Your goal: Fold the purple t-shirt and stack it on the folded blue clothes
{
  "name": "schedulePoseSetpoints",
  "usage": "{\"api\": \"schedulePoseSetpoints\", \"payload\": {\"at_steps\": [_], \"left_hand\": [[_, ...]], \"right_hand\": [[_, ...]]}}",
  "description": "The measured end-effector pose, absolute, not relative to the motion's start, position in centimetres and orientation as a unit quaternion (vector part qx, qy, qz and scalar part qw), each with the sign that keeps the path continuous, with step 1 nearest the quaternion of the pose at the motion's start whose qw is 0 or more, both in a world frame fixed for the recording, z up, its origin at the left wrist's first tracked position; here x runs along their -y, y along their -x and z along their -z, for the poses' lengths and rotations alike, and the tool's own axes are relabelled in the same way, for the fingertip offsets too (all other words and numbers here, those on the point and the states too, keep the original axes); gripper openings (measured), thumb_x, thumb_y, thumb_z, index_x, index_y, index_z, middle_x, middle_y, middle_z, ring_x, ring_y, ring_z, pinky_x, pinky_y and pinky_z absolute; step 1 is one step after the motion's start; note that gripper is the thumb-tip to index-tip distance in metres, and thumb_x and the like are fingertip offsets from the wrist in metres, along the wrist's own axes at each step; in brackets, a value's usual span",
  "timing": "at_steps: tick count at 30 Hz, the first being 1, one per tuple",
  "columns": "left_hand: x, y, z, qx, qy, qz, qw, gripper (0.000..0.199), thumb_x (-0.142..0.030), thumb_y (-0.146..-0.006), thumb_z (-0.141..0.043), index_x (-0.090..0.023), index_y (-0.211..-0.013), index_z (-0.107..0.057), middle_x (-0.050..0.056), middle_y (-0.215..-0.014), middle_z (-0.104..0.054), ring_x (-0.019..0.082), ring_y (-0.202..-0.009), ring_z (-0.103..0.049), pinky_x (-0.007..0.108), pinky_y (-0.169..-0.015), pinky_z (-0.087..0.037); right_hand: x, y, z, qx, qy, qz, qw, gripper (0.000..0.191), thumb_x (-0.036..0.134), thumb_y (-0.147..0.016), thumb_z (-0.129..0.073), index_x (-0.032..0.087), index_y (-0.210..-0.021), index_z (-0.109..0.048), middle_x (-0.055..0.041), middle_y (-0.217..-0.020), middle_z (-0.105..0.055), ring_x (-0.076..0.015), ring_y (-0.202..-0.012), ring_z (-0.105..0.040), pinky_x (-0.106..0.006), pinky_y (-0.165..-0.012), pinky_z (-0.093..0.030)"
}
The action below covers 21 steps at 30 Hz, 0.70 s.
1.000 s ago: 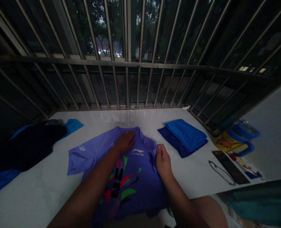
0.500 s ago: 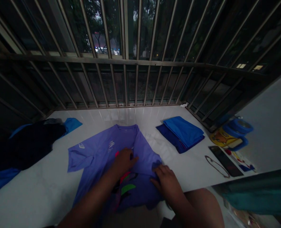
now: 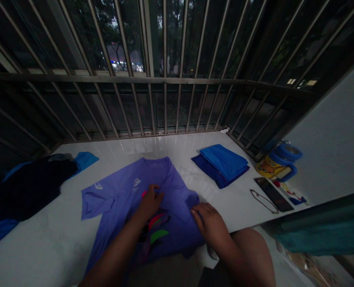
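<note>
Purple shirt (image 3: 119,195) lies flat beneath left hand (image 3: 149,201) and right hand (image 3: 209,223).

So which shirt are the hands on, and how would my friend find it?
Find the white table under the window bars; the purple shirt lies spread out in its middle, nearest the person. Both hands, left hand and right hand, press on it. Unlike the folded blue stack to its right and the dark pile to its left, it has pink and green marks on the front.
</note>
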<state>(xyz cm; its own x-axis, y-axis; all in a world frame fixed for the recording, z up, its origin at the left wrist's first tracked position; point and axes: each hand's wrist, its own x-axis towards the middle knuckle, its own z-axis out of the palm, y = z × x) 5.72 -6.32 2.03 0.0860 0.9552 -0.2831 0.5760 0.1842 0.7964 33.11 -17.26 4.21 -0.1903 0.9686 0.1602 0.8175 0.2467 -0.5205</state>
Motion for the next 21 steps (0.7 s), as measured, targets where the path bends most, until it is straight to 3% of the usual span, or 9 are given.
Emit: {"api": "schedulePoseSetpoints", "payload": {"at_steps": [3, 6, 9, 13, 17, 19, 21], "left_hand": [[6.6, -4.6, -1.9, -0.658, -0.602, -0.196, 0.407, 0.035, -0.027, -0.104, -0.061, -0.02, -0.136, -0.051, -0.002, -0.084, -0.071, 0.02, -0.07, -0.074, 0.031, -0.068, -0.057], [7.4, -4.5, -2.2, -0.655, -0.677, -0.226, 0.248, 0.039, -0.026, -0.102, -0.064, -0.017, -0.139, -0.056, 0.011, -0.112, -0.076, 0.028, -0.104, -0.076, 0.042, -0.094, -0.06], [9.3, -6.5, -2.3, -0.56, -0.777, -0.254, 0.139, 0.039, -0.035, -0.104, -0.066, -0.024, -0.141, -0.062, 0.014, -0.141, -0.069, 0.033, -0.132, -0.065, 0.051, -0.116, -0.051], [12.1, -10.9, -1.9, -0.43, -0.869, -0.192, 0.15, 0.053, -0.052, -0.095, -0.08, -0.026, -0.139, -0.067, 0.014, -0.141, -0.07, 0.036, -0.13, -0.064, 0.053, -0.111, -0.053], [13.0, -13.1, -1.7, -0.424, -0.88, -0.136, 0.164, 0.014, -0.029, -0.104, -0.065, -0.022, -0.112, -0.076, 0.012, -0.122, -0.076, 0.033, -0.12, -0.068, 0.052, -0.103, -0.055], [12.9, -12.9, -1.7, -0.419, -0.876, -0.157, 0.18, 0.016, -0.021, -0.106, -0.059, -0.022, -0.107, -0.075, 0.011, -0.119, -0.077, 0.031, -0.117, -0.07, 0.05, -0.104, -0.056], [13.0, -12.1, -1.6, -0.398, -0.878, -0.189, 0.188, 0.017, -0.02, -0.106, -0.058, -0.023, -0.111, -0.074, 0.011, -0.131, -0.077, 0.029, -0.125, -0.069, 0.052, -0.114, -0.052]], "right_hand": [[15.6, -35.2, -3.6, 0.703, 0.654, -0.141, 0.241, 0.026, 0.028, -0.106, -0.054, 0.023, -0.118, -0.077, -0.0114, -0.117, -0.079, -0.0291, -0.11, -0.073, -0.042, -0.102, -0.056], [13.9, -36.4, -3.2, 0.687, 0.674, -0.144, 0.228, 0.03, 0.03, -0.102, -0.061, 0.02, -0.125, -0.077, -0.0138, -0.12, -0.078, -0.0298, -0.112, -0.074, -0.04, -0.103, -0.056], [12.8, -36.0, -2.9, 0.685, 0.673, -0.167, 0.224, 0.032, 0.034, -0.099, -0.067, 0.017, -0.125, -0.076, -0.0126, -0.112, -0.077, -0.0279, -0.106, -0.074, -0.038, -0.099, -0.056], [12.1, -34.9, -2.5, 0.684, 0.674, -0.182, 0.208, 0.019, 0.028, -0.097, -0.067, 0.02, -0.11, -0.077, -0.0083, -0.104, -0.075, -0.0244, -0.098, -0.072, -0.033, -0.09, -0.054], [11.6, -34.7, -2.3, 0.666, 0.698, -0.159, 0.209, 0.015, 0.026, -0.1, -0.061, 0.021, -0.1, -0.076, -0.0071, -0.1, -0.076, -0.0238, -0.093, -0.072, -0.032, -0.086, -0.052], [11.3, -35.2, -2.5, 0.663, 0.702, -0.157, 0.207, 0.015, 0.023, -0.098, -0.063, 0.021, -0.1, -0.077, -0.0075, -0.101, -0.077, -0.0241, -0.093, -0.073, -0.032, -0.086, -0.053], [11.1, -35.9, -2.9, 0.667, 0.7, -0.16, 0.201, 0.017, 0.019, -0.096, -0.063, 0.022, -0.099, -0.08, -0.0076, -0.1, -0.078, -0.0244, -0.094, -0.075, -0.032, -0.087, -0.054]]}}
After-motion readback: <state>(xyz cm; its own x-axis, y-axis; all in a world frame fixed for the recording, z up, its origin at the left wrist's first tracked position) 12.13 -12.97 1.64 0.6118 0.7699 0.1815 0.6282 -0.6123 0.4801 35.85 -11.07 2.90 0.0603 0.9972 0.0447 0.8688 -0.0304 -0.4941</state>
